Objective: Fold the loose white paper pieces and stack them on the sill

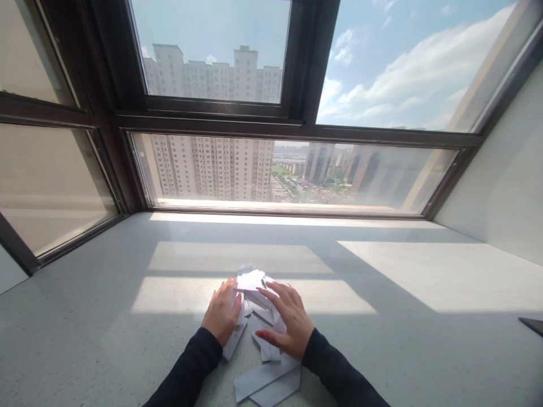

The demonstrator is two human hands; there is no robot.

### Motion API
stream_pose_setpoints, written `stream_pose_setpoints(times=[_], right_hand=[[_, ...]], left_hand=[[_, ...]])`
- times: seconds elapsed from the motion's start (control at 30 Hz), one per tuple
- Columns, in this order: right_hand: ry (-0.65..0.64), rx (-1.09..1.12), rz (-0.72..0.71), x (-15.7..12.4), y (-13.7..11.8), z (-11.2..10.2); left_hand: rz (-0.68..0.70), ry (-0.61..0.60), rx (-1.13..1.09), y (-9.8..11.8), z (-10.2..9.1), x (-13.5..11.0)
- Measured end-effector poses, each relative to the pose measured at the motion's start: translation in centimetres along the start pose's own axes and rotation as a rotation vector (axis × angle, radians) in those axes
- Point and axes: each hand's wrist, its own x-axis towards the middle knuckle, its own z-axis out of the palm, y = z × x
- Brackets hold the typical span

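I am counting one bare left hand, one bare right hand, two black sleeves; at least six folded white paper strips, overlap hiding the exact total; five dark-framed glass panes; one dark flat object.

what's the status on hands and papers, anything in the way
Left hand open, at left of folded white papers. Right hand spread, at their right. Papers heaped loosely on pale sill. Dark object at far right edge, apart.

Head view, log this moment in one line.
papers: heaped on sill; left hand: at papers' left; right hand: over papers; contact: unclear
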Motion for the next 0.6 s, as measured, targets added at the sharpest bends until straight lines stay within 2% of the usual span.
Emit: stream_pose_setpoints(times=[0.07, 0.13, 0.2, 0.27, 0.4, 0.47, 0.53, 0.6], right_hand=[[-0.118, -0.046, -0.046, -0.1, 0.4, 0.2], [-0.172, -0.077, 0.020, -0.1, 1.1, 0.7], [-0.143, -0.097, 0.132, 0.0, 2.1, 1.1], [-0.049, -0.113, 0.225, 0.1, 3.3, 1.3], [0.147, -0.203, 0.350, 0.4, 5.6, 1.6], [0.138, -0.288, 0.431, 0.3, 6.4, 2.0], [0.054, -0.336, 0.484, 0.2, 6.6, 2.6], [-0.015, -0.319, 0.459, 0.2, 6.1, 3.0]], left_hand=[[0.067, 0.012, -0.060, -0.1, 0.1, 0.0], [0.150, 0.026, -0.136, -0.1, 0.0, 0.0], [0.197, 0.041, -0.199, 0.1, -0.1, 0.1], [0.208, 0.067, -0.215, 0.3, -0.4, 0.1], [0.257, 0.063, -0.099, 0.4, -0.8, 0.0], [0.266, 0.001, 0.006, 0.3, -0.4, -0.3], [0.280, -0.077, 0.104, 0.2, 0.3, -0.6], [0.296, -0.130, 0.170, 0.0, 1.0, -0.8]])
